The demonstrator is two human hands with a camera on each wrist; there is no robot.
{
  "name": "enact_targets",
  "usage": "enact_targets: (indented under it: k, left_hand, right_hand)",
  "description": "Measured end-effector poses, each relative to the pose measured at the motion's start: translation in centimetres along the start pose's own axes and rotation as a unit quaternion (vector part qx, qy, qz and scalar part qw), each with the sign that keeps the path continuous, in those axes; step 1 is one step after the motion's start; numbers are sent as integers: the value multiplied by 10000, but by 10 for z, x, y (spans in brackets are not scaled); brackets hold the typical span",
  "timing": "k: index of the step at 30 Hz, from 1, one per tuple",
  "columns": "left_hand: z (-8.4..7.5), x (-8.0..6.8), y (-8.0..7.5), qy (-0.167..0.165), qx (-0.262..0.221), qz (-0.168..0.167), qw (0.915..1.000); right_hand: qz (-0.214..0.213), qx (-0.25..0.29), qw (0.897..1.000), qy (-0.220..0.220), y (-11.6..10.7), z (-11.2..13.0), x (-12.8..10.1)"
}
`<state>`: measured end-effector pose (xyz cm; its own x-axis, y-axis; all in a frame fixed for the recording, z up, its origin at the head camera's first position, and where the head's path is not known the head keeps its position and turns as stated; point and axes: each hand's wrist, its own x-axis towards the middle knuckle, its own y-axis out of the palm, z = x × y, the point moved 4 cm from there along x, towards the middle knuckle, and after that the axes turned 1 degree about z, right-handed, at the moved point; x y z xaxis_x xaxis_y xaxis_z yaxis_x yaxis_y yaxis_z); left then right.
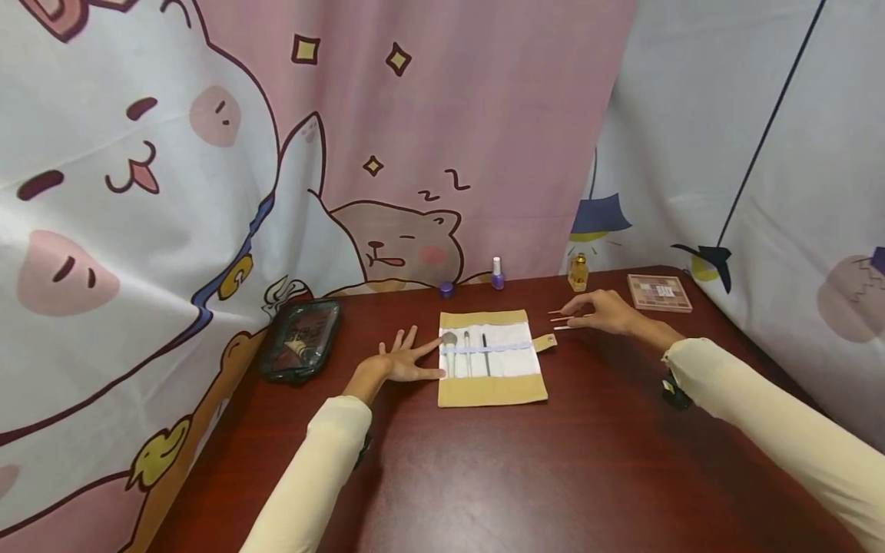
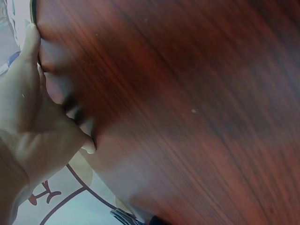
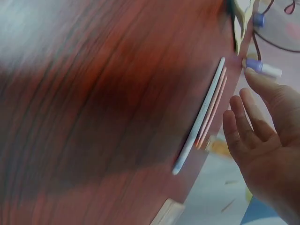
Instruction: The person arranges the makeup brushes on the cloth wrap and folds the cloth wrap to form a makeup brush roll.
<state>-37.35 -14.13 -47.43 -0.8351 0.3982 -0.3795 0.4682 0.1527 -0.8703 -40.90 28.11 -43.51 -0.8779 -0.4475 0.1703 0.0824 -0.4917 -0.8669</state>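
Observation:
An unrolled yellow-and-white makeup brush roll [image 1: 512,392] lies on the dark red wooden table, with three brushes [image 1: 468,357] tucked under its band. My left hand [image 1: 404,362] rests at its left edge, fingers spread and straight, thumb and index finger on the fabric. To the right of the roll, my right hand [image 1: 603,313] hovers by several thin sticks, its fingers loosely bent. The right wrist view has a pale grey-white stick [image 3: 199,117] and two thinner pinkish sticks [image 3: 213,105] lying side by side, apart from the right hand's fingers [image 3: 236,124], which hold nothing.
Along the back stand a small purple jar [image 1: 445,290], a purple nail polish bottle [image 1: 498,275] and a golden bottle [image 1: 578,274]. An eyeshadow palette [image 1: 659,293] lies at the back right. A black-edged clear case [image 1: 301,340] sits left, beside a printed curtain [image 1: 484,115].

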Motion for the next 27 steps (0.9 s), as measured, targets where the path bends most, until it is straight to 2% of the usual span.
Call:
enact_targets:
  k: [7,9,12,16,19,23,27]
  left_hand:
    - [7,10,6,103,-149,-83,9998]
    - [4,5,3,24,-126,-26,9999]
    - [7,9,4,16,-85,-25,10000]
    - [4,3,0,-17,-45,4,10000]
    - [3,0,0,-50,-60,24,10000]
    - [7,6,5,-26,-67,14,10000]
    - [2,1,2,-25,-70,12,10000]
  right_hand:
    - [-119,142,9998,56,-14,-26,-18]
    - [-143,110,9998,62,-17,-33,-23]
    - [-216,-24,9996,177,-22,-43,-30]
    - [-286,-51,9991,306,-27,-57,-38]
    - [-330,-20,9986,402,-27,-68,-43]
    - [-370,-5,9975,602,-25,-80,-50]
    - [-393,78,9967,699,-24,-86,-53]
